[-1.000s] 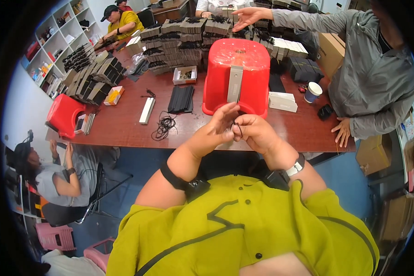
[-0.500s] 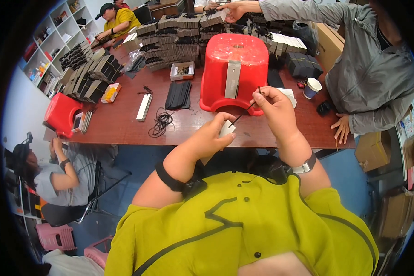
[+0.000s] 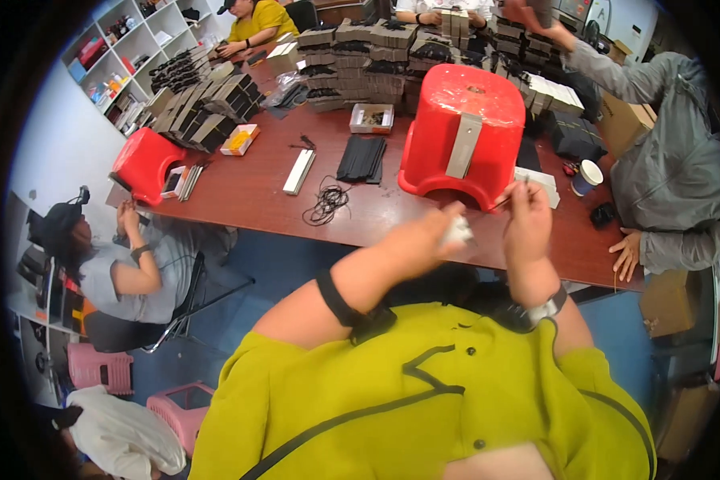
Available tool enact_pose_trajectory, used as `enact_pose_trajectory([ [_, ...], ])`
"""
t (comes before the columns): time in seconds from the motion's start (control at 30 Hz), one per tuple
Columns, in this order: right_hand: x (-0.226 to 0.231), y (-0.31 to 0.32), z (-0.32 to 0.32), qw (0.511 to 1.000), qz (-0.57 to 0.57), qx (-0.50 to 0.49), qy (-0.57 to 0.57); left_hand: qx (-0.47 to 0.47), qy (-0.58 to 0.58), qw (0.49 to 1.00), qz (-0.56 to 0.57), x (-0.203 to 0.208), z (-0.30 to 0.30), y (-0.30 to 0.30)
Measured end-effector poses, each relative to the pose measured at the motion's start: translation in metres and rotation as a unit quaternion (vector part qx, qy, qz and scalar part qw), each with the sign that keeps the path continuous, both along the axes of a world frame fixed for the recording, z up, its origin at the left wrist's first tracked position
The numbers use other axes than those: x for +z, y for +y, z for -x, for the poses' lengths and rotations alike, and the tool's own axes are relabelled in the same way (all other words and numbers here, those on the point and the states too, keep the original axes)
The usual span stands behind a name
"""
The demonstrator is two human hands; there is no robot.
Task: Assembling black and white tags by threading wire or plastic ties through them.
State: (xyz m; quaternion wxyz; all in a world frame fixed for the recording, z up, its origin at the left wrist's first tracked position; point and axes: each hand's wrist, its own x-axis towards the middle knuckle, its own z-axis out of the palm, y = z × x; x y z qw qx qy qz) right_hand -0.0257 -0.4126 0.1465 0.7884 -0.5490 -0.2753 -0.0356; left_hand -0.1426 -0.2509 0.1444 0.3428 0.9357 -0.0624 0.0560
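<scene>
My left hand, smeared by motion, is closed on a small white card just off the table's front edge. To its right, my right hand is raised with fingers pinched together on a thin black cord, of which only a short dark bit shows. The two hands are apart. Just beyond them stands a red plastic stool with a flat grey strip on its near side. Left of the stool lie a tangle of black cord, a bundle of black strips and a stack of white strips.
Stacks of grey cards with black cords line the back of the table. A paper cup stands at right, near a person in a grey jacket. Another red stool is at left, beside a seated person.
The view has shifted, so the table sits farther right. My left hand has moved, now blurred, and the cord no longer visibly spans my hands. The grey-jacketed person's raised hand has moved right.
</scene>
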Motion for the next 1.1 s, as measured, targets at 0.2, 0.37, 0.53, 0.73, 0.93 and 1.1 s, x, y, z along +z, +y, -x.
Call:
enact_pose_trajectory([
  [0.2,-0.032,-0.016,-0.036,0.975,-0.015,0.072,0.208,-0.098,-0.060,0.993,-0.003,-0.005,0.003,0.018],
  [0.37,-0.022,-0.007,-0.024,0.969,-0.059,0.136,0.198,-0.084,0.070,0.986,0.128,0.001,0.015,0.071],
  [0.53,-0.034,-0.016,-0.033,0.969,0.046,0.087,0.225,0.174,0.102,0.952,0.232,0.001,0.019,0.160],
  [0.73,-0.090,-0.019,-0.035,0.936,0.238,0.124,0.228,0.276,0.112,0.912,0.281,-0.046,0.015,0.315],
  [0.93,-0.102,-0.026,-0.033,0.940,0.249,0.123,0.197,0.431,0.016,0.883,-0.186,-0.053,-0.010,0.267],
  [1.1,-0.102,-0.030,-0.033,0.940,0.242,0.140,0.197,0.370,0.139,0.913,-0.097,-0.054,-0.025,0.212],
])
